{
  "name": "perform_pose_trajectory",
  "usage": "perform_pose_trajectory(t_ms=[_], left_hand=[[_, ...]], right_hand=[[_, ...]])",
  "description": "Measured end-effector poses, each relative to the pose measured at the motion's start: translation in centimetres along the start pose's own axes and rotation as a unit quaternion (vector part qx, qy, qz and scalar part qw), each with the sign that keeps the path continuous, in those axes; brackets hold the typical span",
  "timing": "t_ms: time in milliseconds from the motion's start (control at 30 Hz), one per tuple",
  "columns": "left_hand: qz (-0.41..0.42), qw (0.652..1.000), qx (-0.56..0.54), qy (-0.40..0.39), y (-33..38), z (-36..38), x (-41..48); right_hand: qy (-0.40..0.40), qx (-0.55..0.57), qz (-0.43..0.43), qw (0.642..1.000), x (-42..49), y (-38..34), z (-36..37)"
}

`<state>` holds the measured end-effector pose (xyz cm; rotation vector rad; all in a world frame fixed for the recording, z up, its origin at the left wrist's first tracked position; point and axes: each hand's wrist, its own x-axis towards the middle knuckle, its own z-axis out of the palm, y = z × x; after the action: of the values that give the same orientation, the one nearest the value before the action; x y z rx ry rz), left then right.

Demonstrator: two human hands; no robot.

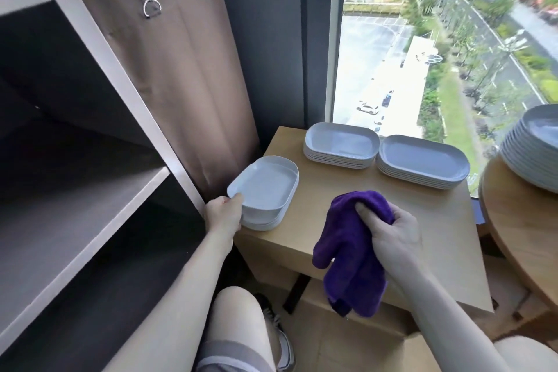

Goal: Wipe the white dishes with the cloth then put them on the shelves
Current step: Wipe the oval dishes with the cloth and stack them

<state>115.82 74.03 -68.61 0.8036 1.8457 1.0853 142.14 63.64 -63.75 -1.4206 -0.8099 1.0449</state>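
A short stack of white oblong dishes (265, 190) sits at the near left corner of the wooden side table (332, 211). My left hand (225, 214) grips the near end of that stack, thumb on the top dish's rim; the top dish is tilted up. My right hand (389, 235) holds a bunched purple cloth (347, 254) above the table's front edge, and the cloth hangs down below it. Two more stacks of white oblong dishes (341, 145) (422, 161) stand at the back of the table by the window.
A grey shelf unit (90, 205) with open shelves stands to the left, a brown curtain (181, 69) behind it. A round wooden table (519, 235) at the right carries a tall stack of white plates (534, 151). My knee (238, 320) is below.
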Motion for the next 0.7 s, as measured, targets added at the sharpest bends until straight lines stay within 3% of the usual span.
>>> perform_pose_trajectory(t_ms=[167, 267, 400, 533, 700], left_hand=[[-0.050, 0.978, -0.202, -0.023, 1.8, -0.1, -2.9], [-0.073, 0.945, -0.288, -0.136, 1.8, -0.9, -6.3], [-0.097, 0.874, -0.397, -0.264, 0.1, -1.9, -11.6], [-0.147, 0.814, -0.420, -0.374, -3.2, -1.7, -16.6], [-0.149, 0.816, -0.346, -0.438, -5.2, -0.7, -21.3]], right_hand=[[0.029, 0.021, -0.010, 0.999, -2.6, -2.0, -1.9], [0.032, 0.046, -0.006, 0.998, -4.6, -3.3, -3.3], [0.030, 0.119, 0.012, 0.992, -7.0, -4.9, -4.6], [0.029, 0.170, 0.010, 0.985, -9.0, -5.3, -5.1], [-0.024, -0.006, -0.040, 0.999, -11.8, -1.7, -2.8]])
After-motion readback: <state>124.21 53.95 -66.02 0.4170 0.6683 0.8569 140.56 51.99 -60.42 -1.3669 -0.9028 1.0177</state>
